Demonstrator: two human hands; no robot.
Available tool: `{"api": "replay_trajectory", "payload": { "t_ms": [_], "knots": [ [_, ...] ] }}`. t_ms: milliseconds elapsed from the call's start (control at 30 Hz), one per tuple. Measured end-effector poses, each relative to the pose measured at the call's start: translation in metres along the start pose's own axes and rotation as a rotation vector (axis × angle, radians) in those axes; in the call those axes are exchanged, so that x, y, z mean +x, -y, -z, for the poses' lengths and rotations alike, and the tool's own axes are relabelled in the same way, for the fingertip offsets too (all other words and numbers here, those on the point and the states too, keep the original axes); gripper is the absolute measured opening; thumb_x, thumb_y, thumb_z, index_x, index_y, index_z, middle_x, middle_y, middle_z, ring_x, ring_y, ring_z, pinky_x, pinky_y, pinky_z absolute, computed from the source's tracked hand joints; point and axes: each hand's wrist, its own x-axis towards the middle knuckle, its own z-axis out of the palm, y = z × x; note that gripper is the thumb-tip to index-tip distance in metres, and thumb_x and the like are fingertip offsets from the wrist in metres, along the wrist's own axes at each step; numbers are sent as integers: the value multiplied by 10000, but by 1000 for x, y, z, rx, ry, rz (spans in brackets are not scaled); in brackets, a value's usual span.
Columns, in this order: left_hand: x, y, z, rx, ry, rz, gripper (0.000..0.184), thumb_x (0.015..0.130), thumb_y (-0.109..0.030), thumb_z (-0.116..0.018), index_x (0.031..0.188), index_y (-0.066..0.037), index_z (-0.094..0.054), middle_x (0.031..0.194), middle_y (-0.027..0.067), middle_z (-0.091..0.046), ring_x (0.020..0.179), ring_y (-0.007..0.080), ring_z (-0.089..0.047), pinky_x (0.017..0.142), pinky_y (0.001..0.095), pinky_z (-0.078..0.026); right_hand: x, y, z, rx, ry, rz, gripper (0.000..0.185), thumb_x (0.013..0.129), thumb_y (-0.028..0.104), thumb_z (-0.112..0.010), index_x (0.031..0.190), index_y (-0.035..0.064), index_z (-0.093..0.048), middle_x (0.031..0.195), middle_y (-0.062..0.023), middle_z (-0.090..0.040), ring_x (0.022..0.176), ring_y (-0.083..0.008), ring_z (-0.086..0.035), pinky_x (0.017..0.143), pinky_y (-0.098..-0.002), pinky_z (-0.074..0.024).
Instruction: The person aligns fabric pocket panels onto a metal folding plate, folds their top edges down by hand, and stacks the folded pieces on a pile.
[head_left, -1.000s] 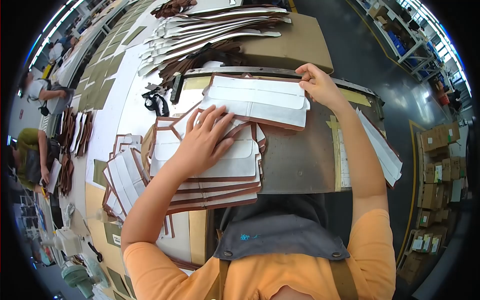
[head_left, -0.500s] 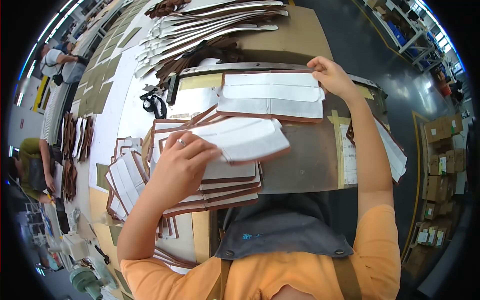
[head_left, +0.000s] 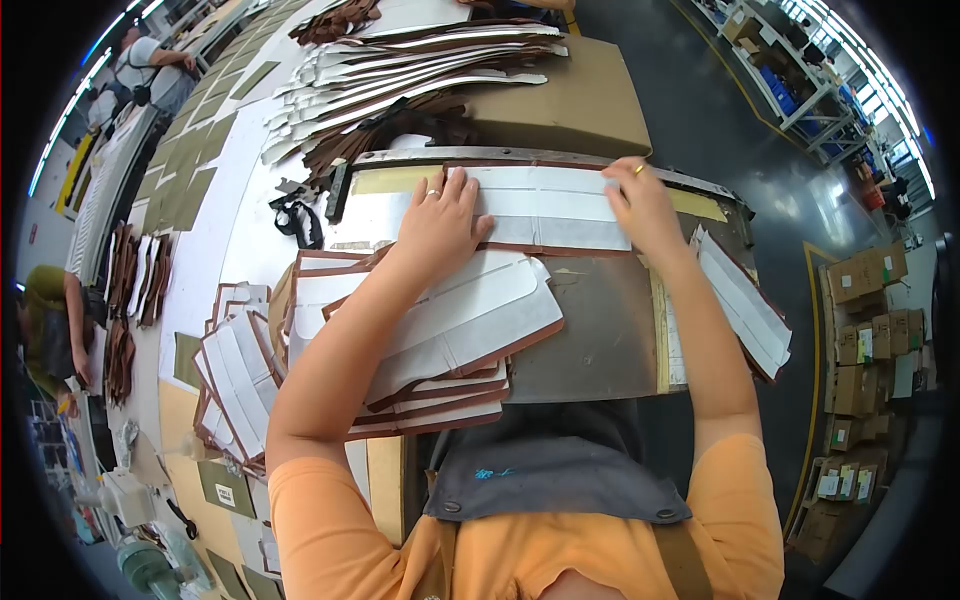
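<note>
A white-backed panel with brown edges lies lengthwise along the metal strip at the far edge of the grey work board. My left hand rests on its left end, fingers stretched out and flat. At the right end, my right hand has its fingers curled at the panel's edge, the thumb reaching onto the white face. Below my left forearm, a similar panel sits askew on top of a stack of brown-edged panels. The forearm hides part of that stack.
Long white and brown strips are piled beyond the board, beside a cardboard box. Another panel hangs at the board's right side. More panels lie at left. A person in a green top works at far left.
My left hand has let go of the panel it held, which now lies on the stack, and has moved up onto the far panel. My right hand stays at that panel's right end.
</note>
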Motion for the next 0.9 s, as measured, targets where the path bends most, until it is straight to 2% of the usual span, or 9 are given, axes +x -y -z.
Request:
{"api": "replay_trajectory", "payload": {
  "t_ms": [67, 167, 367, 467, 567, 667, 767, 800, 900],
  "knots": [
    [1, 2, -6, 13, -15, -14, 538, 945, -375, -404, 1319, 12, -378, 1403, 193, -342, 1343, 320, -268, 1102, 414, -222, -16, 6, -7, -2, 47, 73, 221, 861, 139, -554, 1048, 26, -585, 1095, -117, -585, 1000, -287, -563, 815, -391, -475],
    [1, 2, -2, -112, -33, -27, 516, 946, -369, -404, 1321, -14, -389, 1398, 191, -352, 1343, 311, -268, 1105, 409, -220, -21, 21, 3, -45, 174, -73, 281, 897, 155, -510, 1143, 29, -560, 1183, -119, -565, 1061, -293, -550, 870, -369, -464],
    [5, 3, 0, -155, -50, -81, 471, 917, -315, -469, 1318, -73, -414, 1381, 209, -365, 1312, 338, -312, 1082, 394, -262, -25, 28, 9, -124, 219, -121, 303, 904, 142, -492, 1180, 25, -535, 1230, -116, -532, 1094, -276, -538, 895, -365, -462],
    [6, 3, -2, -201, -77, -74, 474, 901, -296, -499, 1308, -65, -422, 1373, 218, -370, 1297, 349, -333, 1075, 390, -271, -24, 22, 1, -153, 202, -85, 315, 905, 134, -486, 1195, 18, -521, 1257, -116, -513, 1112, -274, -528, 903, -364, -460],
    [6, 2, 1, -195, -54, -61, 469, 906, -289, -493, 1310, -62, -420, 1380, 208, -365, 1305, 351, -322, 1078, 390, -271, -21, 24, 3, -117, 236, -119, 338, 868, 88, -494, 1191, -11, -514, 1266, -150, -511, 1152, -284, -511, 928, -373, -453],
    [5, 2, -5, -15, -177, -107, 456, 905, -272, -492, 1302, -57, -433, 1339, 189, -407, 1253, 352, -379, 1041, 398, -313, -25, 21, -4, -293, 140, 38, 364, 820, 30, -501, 1180, -29, -511, 1245, -159, -513, 1157, -296, -501, 952, -367, -435],
    [4, -4, 7, -162, -57, -68, 442, 902, -262, -492, 1290, -53, -453, 1272, 171, -450, 1164, 343, -443, 982, 410, -353, -23, 30, 5, -171, 244, -73, 392, 776, -13, -504, 1167, -50, -505, 1214, -166, -514, 1156, -302, -492, 963, -361, -426],
    [4, -2, 0, -137, -171, -111, 425, 894, -249, -502, 1262, -37, -478, 1209, 161, -480, 1087, 330, -478, 925, 410, -383, -25, 30, 5, -175, 235, -64, 395, 772, -19, -504, 1166, -53, -503, 1207, -165, -513, 1154, -301, -491, 959, -362, -429],
    [3, -2, 2, -149, -147, -94, 415, 887, -239, -514, 1240, -23, -488, 1212, 157, -486, 1097, 328, -478, 920, 399, -394, -25, 29, 3, -182, 220, -46, 407, 763, -35, -502, 1169, -62, -495, 1195, -163, -512, 1150, -297, -489, 951, -362, -437]
  ]
}}
